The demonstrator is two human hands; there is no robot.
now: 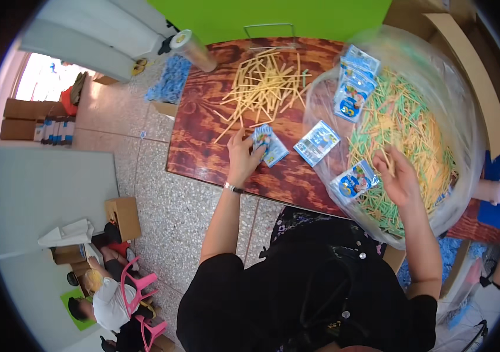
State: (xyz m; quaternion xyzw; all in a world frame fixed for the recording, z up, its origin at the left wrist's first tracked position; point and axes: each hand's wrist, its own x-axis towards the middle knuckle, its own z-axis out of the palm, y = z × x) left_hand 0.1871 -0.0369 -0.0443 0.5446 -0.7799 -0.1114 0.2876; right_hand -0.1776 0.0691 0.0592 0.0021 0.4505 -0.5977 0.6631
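Note:
My left hand [243, 158] is at the table's near edge, its thumb and fingers closed on the side of a small blue-and-white packet [274, 150]. Over a large clear plastic bag, my right hand [401, 180] has its fingers curled round a few thin pale-yellow sticks [389, 159]. A heap of green, yellow and orange sticks [399, 111] fills that bag. Beside my right hand lies one blue packet [355, 180], and another packet [318, 143] rests between my hands. Further off, several overlapping packets [355, 82] lie on the bag's left side.
Loose yellow sticks [267, 85] are spread over the dark red wooden table [197, 126]. A clear cylindrical container [194, 51] stands at its far left corner. Cardboard [473, 76] rises beyond the bag. At lower left, a person [112, 302] sits near pink chairs [138, 284].

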